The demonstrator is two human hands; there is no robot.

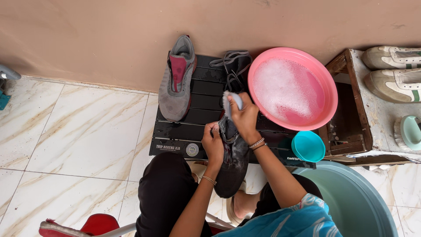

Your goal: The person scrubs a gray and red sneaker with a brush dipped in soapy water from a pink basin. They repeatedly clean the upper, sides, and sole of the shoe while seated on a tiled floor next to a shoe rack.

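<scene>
My left hand (213, 142) grips the top of a dark wet shoe (232, 164) held upright over the black slatted board (197, 120). My right hand (244, 116) is shut on a pale scrub brush (231, 101), pressing it against the shoe's upper end. A grey shoe with a red tongue (176, 79) lies on the board's left side, toe toward me. Grey laces (232, 59) lie at the board's far edge. A pink basin of soapy water (291, 87) sits to the right of my hands.
A small teal bowl (308, 146) and a large grey-green tub (351, 199) stand at lower right. A wooden crate (351, 127) holds two white shoes (394, 70) and a mint brush (408, 131). A red stool (87, 226) is at bottom left, on a marble tile floor (74, 136).
</scene>
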